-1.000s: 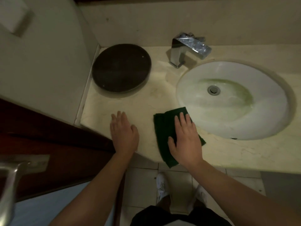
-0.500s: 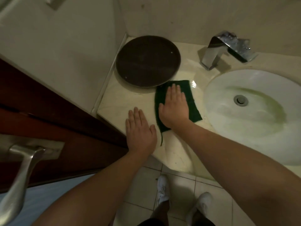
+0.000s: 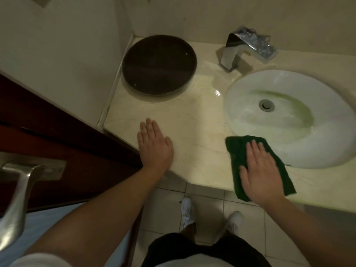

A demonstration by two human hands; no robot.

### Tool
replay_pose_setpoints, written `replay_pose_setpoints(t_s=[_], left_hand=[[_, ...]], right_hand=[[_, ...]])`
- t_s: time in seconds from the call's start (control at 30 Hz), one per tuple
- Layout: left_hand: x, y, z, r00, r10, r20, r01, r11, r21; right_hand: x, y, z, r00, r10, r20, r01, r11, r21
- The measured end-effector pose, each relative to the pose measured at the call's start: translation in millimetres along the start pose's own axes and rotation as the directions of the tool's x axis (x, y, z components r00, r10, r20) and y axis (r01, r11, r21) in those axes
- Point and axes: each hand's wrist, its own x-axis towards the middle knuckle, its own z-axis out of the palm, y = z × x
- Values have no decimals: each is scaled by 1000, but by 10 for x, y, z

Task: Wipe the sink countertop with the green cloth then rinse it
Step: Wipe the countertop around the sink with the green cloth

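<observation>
The green cloth (image 3: 238, 151) lies on the countertop (image 3: 192, 132) at the sink's (image 3: 327, 143) near-left rim, pressed under your flat right hand (image 3: 259, 174), your left hand (image 3: 154, 149) resting flat further left of the sink, so wiping looks underway, rinsing undone.

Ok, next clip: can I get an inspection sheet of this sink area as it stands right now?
Surface: beige countertop, with a wet glint near the faucet.
Job's things: green cloth lies flat at the counter's front edge, beside the sink basin; the basin shows a greenish stain.
Clutter: dark round tray in the back corner.
Hands: right hand is pressed flat on the cloth; left hand lies flat on bare counter, holding nothing.
Cables: nothing seen.
Surroundings: dark door with a metal handle at left; tiled floor and white shoes below.
</observation>
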Motion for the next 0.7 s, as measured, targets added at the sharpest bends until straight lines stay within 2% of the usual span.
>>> replay_pose_setpoints(t_s=[0.07, 0.1, 0.2, 0.27, 0.37, 0.5, 0.6, 0.7], left_hand=[[-39, 62, -24, 1000, -8, 11, 8, 1000, -4], [-72, 153, -31, 1000, 18, 13, -18, 1000, -7], [-231, 679, -7, 983, 181, 6, -180, 981, -71], [-340, 1059, 43, 971, 240, 16, -236, 963, -126], [-480, 1358, 150, 968, 243, 67, -230, 961, -154], [-550, 1443, 249, 966, 257, 28, -255, 964, -70], [-550, 1452, 273, 965, 260, 32, -259, 966, -25], [-554, 1477, 272, 970, 241, 30, -241, 971, 0]], right_hand=[[86, -220, -3, 986, 161, -37, -159, 985, 65], [139, -387, 8, 982, 180, -56, -176, 981, 79], [239, -774, 65, 996, 47, -71, -40, 996, 86], [241, -723, 69, 996, -50, -68, 56, 994, 90], [89, -301, 69, 993, -99, -62, 105, 988, 112], [-142, 533, 24, 992, 102, -72, -94, 990, 109], [-359, 1397, -25, 982, 169, -83, -162, 983, 88], [-419, 2101, -31, 942, 315, -118, -307, 948, 82]])
